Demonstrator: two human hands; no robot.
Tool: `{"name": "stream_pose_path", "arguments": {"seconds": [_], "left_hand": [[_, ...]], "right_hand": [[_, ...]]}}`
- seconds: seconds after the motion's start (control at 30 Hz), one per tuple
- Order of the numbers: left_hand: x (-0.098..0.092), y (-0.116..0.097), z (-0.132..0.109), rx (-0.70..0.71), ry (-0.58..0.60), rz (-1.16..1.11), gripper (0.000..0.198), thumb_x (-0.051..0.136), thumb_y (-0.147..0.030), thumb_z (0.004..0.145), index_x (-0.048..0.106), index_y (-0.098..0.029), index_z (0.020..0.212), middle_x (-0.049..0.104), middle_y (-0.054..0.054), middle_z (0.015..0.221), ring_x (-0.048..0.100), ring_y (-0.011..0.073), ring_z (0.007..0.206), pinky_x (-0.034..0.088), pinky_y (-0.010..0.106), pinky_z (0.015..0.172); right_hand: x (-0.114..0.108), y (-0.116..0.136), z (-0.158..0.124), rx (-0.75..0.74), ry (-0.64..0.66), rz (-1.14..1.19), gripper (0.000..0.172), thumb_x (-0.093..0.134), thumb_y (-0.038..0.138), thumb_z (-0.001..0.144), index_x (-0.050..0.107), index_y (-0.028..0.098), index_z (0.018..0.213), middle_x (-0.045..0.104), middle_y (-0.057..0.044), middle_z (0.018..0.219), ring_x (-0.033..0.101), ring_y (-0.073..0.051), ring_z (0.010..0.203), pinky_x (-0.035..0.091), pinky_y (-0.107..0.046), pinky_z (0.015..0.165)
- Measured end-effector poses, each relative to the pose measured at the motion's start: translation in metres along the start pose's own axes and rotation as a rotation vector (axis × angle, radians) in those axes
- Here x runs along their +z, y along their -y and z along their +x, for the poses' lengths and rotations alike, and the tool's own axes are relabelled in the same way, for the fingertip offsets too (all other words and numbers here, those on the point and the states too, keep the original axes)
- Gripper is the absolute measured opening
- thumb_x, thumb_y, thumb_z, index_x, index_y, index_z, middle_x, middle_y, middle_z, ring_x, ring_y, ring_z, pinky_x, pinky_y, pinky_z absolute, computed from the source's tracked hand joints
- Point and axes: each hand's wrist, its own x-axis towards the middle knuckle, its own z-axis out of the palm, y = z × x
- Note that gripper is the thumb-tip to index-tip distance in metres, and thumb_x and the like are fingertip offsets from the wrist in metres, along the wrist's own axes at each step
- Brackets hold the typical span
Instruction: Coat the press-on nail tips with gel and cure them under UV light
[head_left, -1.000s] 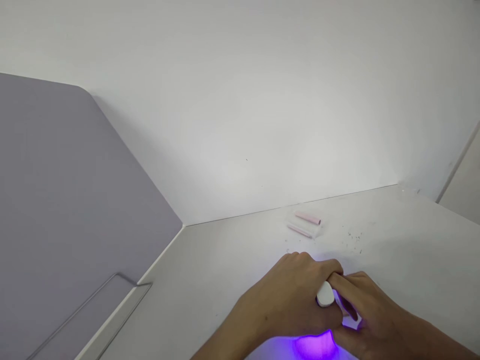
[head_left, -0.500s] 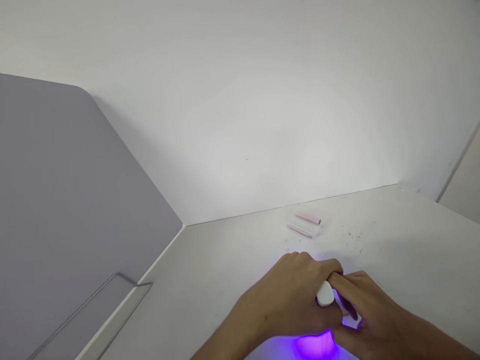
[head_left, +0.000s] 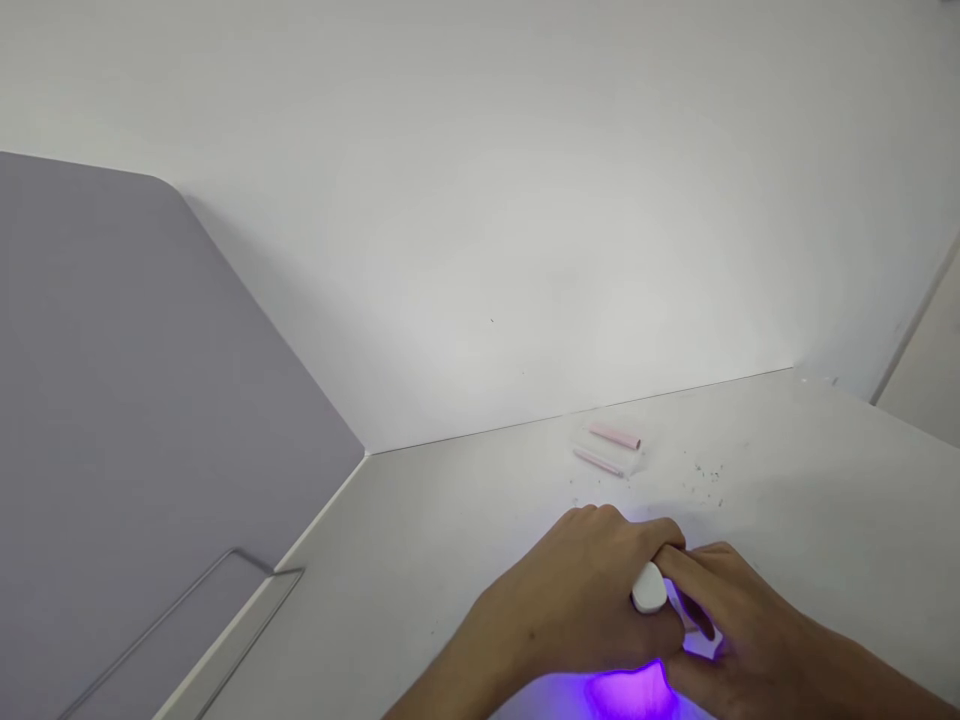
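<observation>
My left hand (head_left: 581,590) is closed round a small white handheld UV lamp (head_left: 649,588), whose rounded end pokes out between thumb and fingers. Violet light (head_left: 630,692) spills onto the surface beneath it. My right hand (head_left: 750,625) is pressed against the left one, its index finger meeting the left fingers beside the lamp. The right fingers are bent inward. Whatever they may pinch is hidden behind the hands, in the violet-lit gap.
Beyond my hands, a pink tube (head_left: 615,437) and a thinner pink stick (head_left: 598,462) lie in clear plastic packaging on the white tabletop (head_left: 435,530). Dark crumbs (head_left: 709,475) are scattered nearby. A grey panel (head_left: 135,400) and a bent metal wire (head_left: 255,640) stand left; a white wall rises behind.
</observation>
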Motion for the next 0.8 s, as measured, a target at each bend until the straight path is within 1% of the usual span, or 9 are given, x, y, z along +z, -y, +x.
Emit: {"name": "stream_pose_path", "arguments": {"seconds": [0.13, 0.27, 0.43, 0.53, 0.63, 0.7, 0.8], "left_hand": [[-0.0001, 0.0, 0.0006, -0.011, 0.006, 0.014, 0.011, 0.062, -0.024, 0.07, 0.057, -0.022, 0.08, 0.053, -0.012, 0.057, 0.038, 0.0054, 0.045, 0.031, 0.02, 0.048], [-0.0002, 0.0, 0.0009, -0.009, 0.011, 0.017, 0.012, 0.061, -0.024, 0.071, 0.059, -0.023, 0.082, 0.055, -0.012, 0.059, 0.038, 0.0054, 0.045, 0.032, 0.02, 0.05], [-0.0021, -0.0016, 0.0002, -0.029, 0.039, 0.02, 0.015, 0.061, -0.026, 0.07, 0.061, -0.024, 0.085, 0.056, -0.011, 0.059, 0.04, 0.0066, 0.046, 0.033, 0.021, 0.05], [-0.0038, -0.003, 0.0004, -0.044, 0.053, 0.024, 0.017, 0.062, -0.026, 0.07, 0.062, -0.025, 0.087, 0.057, -0.01, 0.06, 0.041, 0.0075, 0.047, 0.034, 0.022, 0.05], [-0.0047, -0.0036, 0.0007, -0.03, 0.052, 0.029, 0.017, 0.061, -0.026, 0.071, 0.063, -0.025, 0.088, 0.059, -0.01, 0.062, 0.042, 0.0077, 0.048, 0.035, 0.022, 0.053], [-0.0048, -0.0032, 0.0007, -0.016, 0.045, 0.035, 0.017, 0.061, -0.025, 0.072, 0.064, -0.025, 0.088, 0.06, -0.01, 0.064, 0.042, 0.0074, 0.048, 0.036, 0.022, 0.054], [-0.0042, -0.0015, 0.0006, 0.003, 0.041, 0.032, 0.015, 0.063, -0.027, 0.075, 0.064, -0.026, 0.089, 0.059, -0.01, 0.063, 0.04, 0.0069, 0.048, 0.035, 0.022, 0.055]], "right_hand": [[-0.0003, -0.0006, -0.0008, 0.001, -0.012, 0.009, 0.033, 0.045, 0.007, 0.062, 0.022, 0.027, 0.077, 0.032, 0.009, 0.059, 0.033, -0.012, 0.046, 0.032, -0.022, 0.047], [-0.0008, 0.0001, -0.0017, 0.01, -0.008, -0.009, 0.031, 0.046, 0.007, 0.063, 0.026, 0.027, 0.077, 0.035, 0.009, 0.059, 0.035, -0.012, 0.046, 0.032, -0.022, 0.046], [-0.0004, 0.0006, -0.0022, 0.0, 0.029, -0.026, 0.024, 0.047, 0.007, 0.069, 0.036, 0.025, 0.08, 0.041, 0.008, 0.059, 0.039, -0.012, 0.047, 0.033, -0.022, 0.048], [0.0023, -0.0017, -0.0032, -0.002, 0.018, -0.026, 0.02, 0.048, 0.009, 0.073, 0.037, 0.025, 0.079, 0.04, 0.008, 0.058, 0.038, -0.012, 0.046, 0.033, -0.022, 0.047], [0.0049, -0.0043, -0.0053, 0.011, 0.017, -0.031, 0.019, 0.049, 0.01, 0.076, 0.037, 0.025, 0.078, 0.041, 0.007, 0.057, 0.04, -0.013, 0.047, 0.033, -0.022, 0.047], [0.005, -0.0049, -0.0065, 0.02, 0.036, -0.034, 0.015, 0.049, 0.011, 0.078, 0.041, 0.024, 0.079, 0.043, 0.007, 0.058, 0.042, -0.013, 0.047, 0.035, -0.022, 0.048], [0.0035, -0.0044, -0.0075, 0.013, 0.056, -0.043, 0.011, 0.047, 0.011, 0.08, 0.048, 0.021, 0.083, 0.042, 0.007, 0.058, 0.042, -0.013, 0.047, 0.036, -0.022, 0.048]]}}
